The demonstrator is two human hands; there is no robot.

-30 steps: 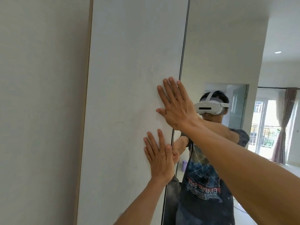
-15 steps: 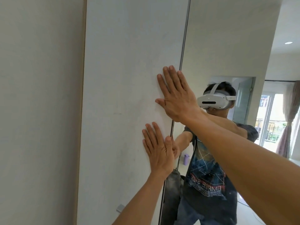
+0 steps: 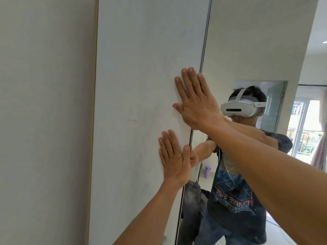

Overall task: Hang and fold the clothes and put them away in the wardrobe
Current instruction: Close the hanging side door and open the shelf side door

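Head view: left hand (image 3: 174, 160) and right hand (image 3: 196, 103), fingers straight, empty, press flat on the wardrobe door (image 3: 141, 68). Left thumb sits at its edge beside the mirror (image 3: 247, 50); sliding could pinch it.

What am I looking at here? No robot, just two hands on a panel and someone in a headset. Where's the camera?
There is no robot: a person works bare-handed. The single camera is worn on the head and looks forward at the hands. The right hand and left hand lie flat, fingers straight, pressing the white wardrobe door near its right edge. Neither holds anything. The next panel is a mirror. The figure in it is the same person's reflection, and the white headset presumably carries the camera.
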